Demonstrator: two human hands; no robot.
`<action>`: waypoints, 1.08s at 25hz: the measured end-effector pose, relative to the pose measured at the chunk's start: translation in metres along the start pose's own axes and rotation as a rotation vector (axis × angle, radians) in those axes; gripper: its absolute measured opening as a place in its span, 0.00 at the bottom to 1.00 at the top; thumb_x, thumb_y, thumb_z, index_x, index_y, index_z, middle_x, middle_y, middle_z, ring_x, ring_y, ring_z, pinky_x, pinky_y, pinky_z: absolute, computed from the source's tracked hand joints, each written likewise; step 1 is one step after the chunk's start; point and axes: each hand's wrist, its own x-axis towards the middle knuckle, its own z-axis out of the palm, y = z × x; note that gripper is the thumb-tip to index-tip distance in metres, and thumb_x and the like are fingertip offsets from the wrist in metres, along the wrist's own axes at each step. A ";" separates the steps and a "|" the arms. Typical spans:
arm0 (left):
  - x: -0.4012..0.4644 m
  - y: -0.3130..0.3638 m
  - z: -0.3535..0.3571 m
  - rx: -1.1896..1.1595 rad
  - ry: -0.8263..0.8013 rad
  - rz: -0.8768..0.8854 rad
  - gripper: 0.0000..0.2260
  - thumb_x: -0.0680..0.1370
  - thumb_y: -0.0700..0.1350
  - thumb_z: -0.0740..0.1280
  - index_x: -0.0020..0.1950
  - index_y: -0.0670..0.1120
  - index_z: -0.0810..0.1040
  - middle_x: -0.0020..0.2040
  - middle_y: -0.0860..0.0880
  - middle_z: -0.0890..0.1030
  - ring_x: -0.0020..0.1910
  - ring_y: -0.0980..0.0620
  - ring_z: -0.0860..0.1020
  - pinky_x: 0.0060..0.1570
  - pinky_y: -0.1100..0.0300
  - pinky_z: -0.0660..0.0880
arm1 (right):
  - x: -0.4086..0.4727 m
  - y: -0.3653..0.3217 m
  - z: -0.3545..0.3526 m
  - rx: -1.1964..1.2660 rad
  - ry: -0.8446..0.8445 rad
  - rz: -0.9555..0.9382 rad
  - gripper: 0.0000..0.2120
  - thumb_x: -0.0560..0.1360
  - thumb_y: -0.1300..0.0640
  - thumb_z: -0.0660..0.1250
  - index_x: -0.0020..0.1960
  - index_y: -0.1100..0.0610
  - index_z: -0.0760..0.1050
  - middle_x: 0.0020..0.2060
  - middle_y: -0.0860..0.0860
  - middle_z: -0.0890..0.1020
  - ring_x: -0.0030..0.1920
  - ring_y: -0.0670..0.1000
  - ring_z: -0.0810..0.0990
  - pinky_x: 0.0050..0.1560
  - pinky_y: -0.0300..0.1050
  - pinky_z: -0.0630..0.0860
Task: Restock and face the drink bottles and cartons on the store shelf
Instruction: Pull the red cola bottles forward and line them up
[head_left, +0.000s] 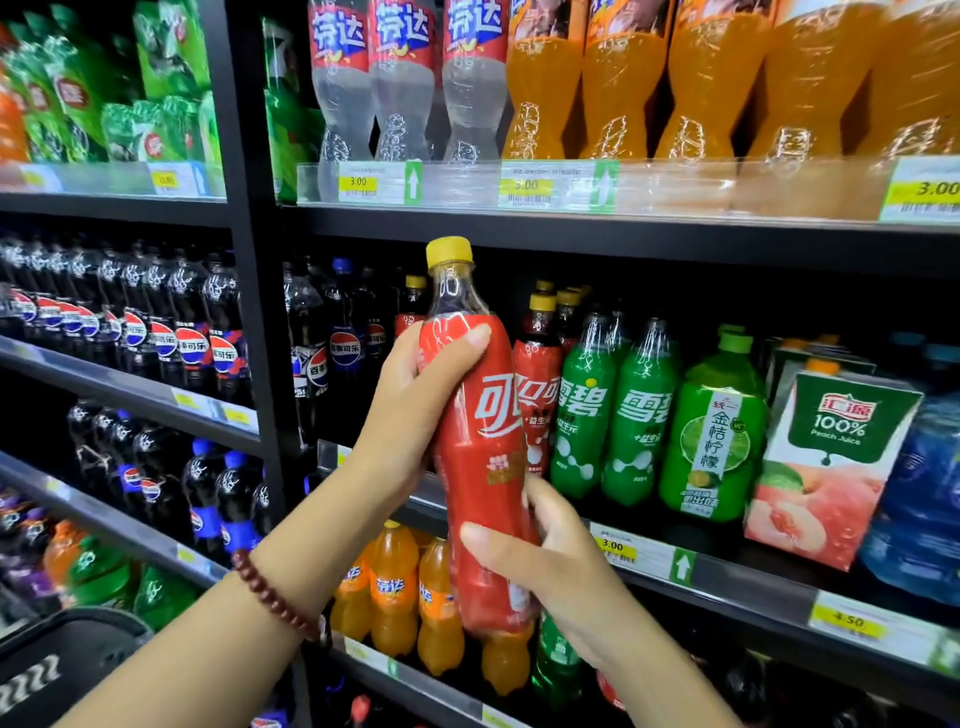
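Both forearms reach up from the bottom of the view, the left one wearing a dark beaded bracelet (270, 597). Between them stands a red cola bottle (483, 467) with a yellow cap, held clear of the shelf and in front of it, its long axis nearly upright with the cap leaning slightly left. The left hand (415, 410) wraps the upper half from the left side, thumb lying across the label near the shoulder. The right hand (545, 566) grasps the lower half from the right, thumb across the front. Each grip is closed on the bottle.

Directly behind and just right of the bottle, a row of matching red bottles (537, 395) with yellow caps stands on the middle shelf (727, 577), next to green Sprite bottles (613, 410), a green lemon drink (711, 441) and a peach juice carton (831, 467). The open slot probably sits right behind the held bottle, though the bottle hides it. So the move ahead looks like a short push forward and down, base first, label kept outward; the right hand, lower and nearer the shelf edge, seems best placed to guide the base in.
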 end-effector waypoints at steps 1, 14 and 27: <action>0.000 0.001 0.002 0.080 0.021 0.012 0.29 0.62 0.59 0.73 0.56 0.44 0.75 0.50 0.41 0.82 0.47 0.45 0.83 0.45 0.51 0.79 | 0.002 0.002 0.007 -0.141 0.134 -0.080 0.24 0.60 0.44 0.76 0.54 0.43 0.74 0.47 0.45 0.83 0.49 0.47 0.83 0.51 0.47 0.80; -0.002 -0.008 0.011 0.327 0.068 -0.008 0.26 0.63 0.61 0.77 0.54 0.50 0.74 0.47 0.52 0.82 0.43 0.61 0.81 0.40 0.68 0.77 | 0.021 -0.003 0.006 -0.292 0.346 -0.175 0.19 0.65 0.49 0.76 0.53 0.44 0.73 0.45 0.43 0.83 0.46 0.43 0.82 0.50 0.46 0.80; 0.044 -0.036 -0.035 0.529 0.187 0.193 0.26 0.61 0.46 0.79 0.54 0.47 0.72 0.45 0.54 0.80 0.41 0.64 0.79 0.41 0.72 0.73 | 0.066 0.025 -0.077 -0.811 0.224 -0.088 0.13 0.76 0.49 0.65 0.58 0.54 0.76 0.48 0.45 0.80 0.48 0.40 0.77 0.45 0.26 0.71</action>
